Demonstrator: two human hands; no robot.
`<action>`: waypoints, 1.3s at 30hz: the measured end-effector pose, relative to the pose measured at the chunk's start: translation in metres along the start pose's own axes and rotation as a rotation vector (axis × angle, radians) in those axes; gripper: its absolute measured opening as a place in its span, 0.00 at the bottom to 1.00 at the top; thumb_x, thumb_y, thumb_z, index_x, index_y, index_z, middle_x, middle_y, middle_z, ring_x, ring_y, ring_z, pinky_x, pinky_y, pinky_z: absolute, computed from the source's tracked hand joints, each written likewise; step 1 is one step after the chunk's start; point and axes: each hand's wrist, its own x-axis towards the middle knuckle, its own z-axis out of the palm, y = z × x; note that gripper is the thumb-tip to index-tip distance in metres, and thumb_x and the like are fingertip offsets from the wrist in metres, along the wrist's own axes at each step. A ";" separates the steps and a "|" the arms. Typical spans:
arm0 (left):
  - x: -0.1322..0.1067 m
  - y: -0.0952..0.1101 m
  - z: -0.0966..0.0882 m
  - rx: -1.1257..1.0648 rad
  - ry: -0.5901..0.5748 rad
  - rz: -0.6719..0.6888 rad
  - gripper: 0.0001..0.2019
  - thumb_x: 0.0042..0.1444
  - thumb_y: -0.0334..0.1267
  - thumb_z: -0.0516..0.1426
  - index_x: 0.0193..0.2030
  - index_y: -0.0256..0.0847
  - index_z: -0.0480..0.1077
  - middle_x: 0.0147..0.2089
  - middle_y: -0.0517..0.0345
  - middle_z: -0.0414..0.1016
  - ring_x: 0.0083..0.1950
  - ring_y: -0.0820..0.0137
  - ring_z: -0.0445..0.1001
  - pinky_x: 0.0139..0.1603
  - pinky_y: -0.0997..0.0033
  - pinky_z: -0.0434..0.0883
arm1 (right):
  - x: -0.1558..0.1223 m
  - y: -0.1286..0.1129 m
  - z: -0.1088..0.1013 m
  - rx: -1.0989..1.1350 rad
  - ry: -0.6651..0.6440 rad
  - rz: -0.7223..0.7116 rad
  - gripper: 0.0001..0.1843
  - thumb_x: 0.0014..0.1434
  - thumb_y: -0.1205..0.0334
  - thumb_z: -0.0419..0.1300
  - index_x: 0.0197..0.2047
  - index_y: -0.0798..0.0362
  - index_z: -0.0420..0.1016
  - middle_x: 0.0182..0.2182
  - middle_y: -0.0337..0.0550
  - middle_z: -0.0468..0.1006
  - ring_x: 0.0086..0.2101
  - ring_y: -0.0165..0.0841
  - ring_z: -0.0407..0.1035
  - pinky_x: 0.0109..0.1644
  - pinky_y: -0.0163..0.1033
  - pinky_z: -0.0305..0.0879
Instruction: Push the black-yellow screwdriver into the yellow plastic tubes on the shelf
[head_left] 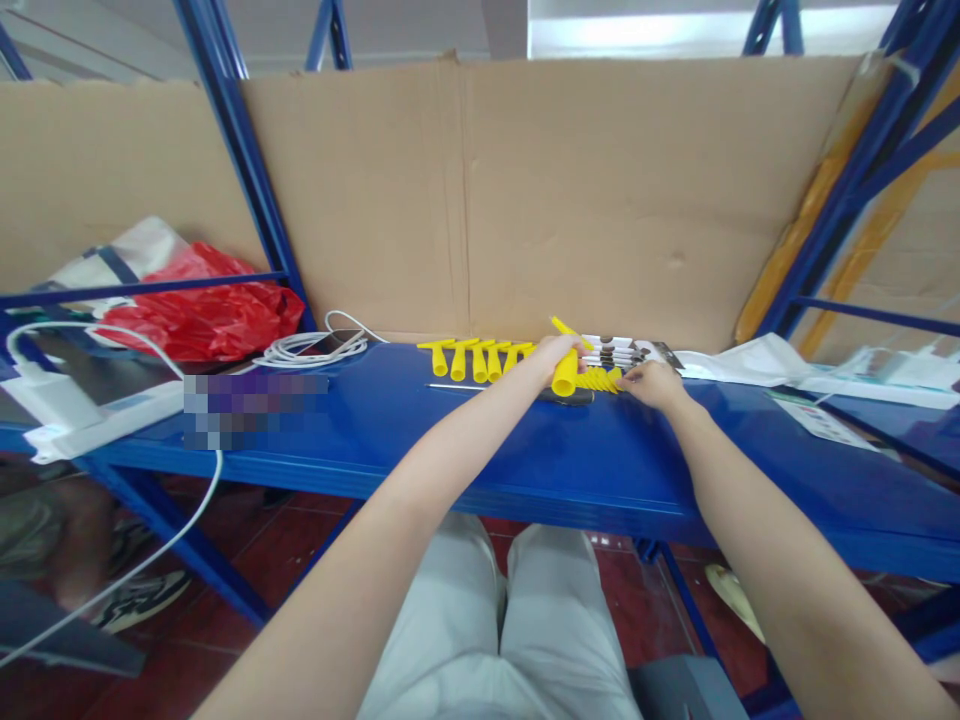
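My left hand (556, 356) is closed around a yellow plastic cone-shaped piece (565, 372), held upright over the blue shelf (390, 425). To its left stands a row of several matching yellow pieces (474, 358). My right hand (654, 383) is curled, its fingertips on a ribbed yellow piece (600, 379) lying on the shelf. A dark flat object (568, 398) lies under the held piece. Behind my hands sits a stack of white and dark flat items (616, 350).
A cardboard sheet (570, 200) backs the shelf. A coiled white cable (311, 348), a red plastic bag (196, 310) and a white power strip (90, 415) lie to the left. White paper and a power strip (870, 382) lie to the right. Blue rack uprights (240, 160) flank the shelf.
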 end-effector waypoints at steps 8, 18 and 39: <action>-0.015 0.008 -0.083 -0.145 0.244 0.003 0.11 0.46 0.22 0.54 0.35 0.37 0.69 0.19 0.63 0.67 0.14 0.78 0.60 0.16 0.79 0.65 | -0.006 -0.012 0.000 -0.202 -0.020 -0.071 0.17 0.60 0.54 0.57 0.39 0.56 0.83 0.50 0.60 0.76 0.54 0.50 0.68 0.55 0.52 0.65; -0.026 -0.001 -0.098 -0.259 0.365 0.078 0.10 0.49 0.20 0.52 0.34 0.37 0.67 0.22 0.63 0.69 0.14 0.81 0.59 0.17 0.81 0.64 | -0.009 -0.021 0.000 -0.320 -0.004 -0.123 0.19 0.61 0.63 0.53 0.49 0.63 0.79 0.50 0.67 0.76 0.55 0.50 0.67 0.55 0.51 0.64; -0.024 -0.004 -0.093 -0.245 0.348 0.038 0.12 0.46 0.18 0.54 0.35 0.35 0.69 0.24 0.60 0.71 0.15 0.78 0.61 0.18 0.76 0.65 | -0.009 -0.028 -0.002 -0.424 0.141 -0.131 0.22 0.62 0.71 0.46 0.48 0.66 0.79 0.49 0.67 0.75 0.51 0.48 0.67 0.51 0.49 0.59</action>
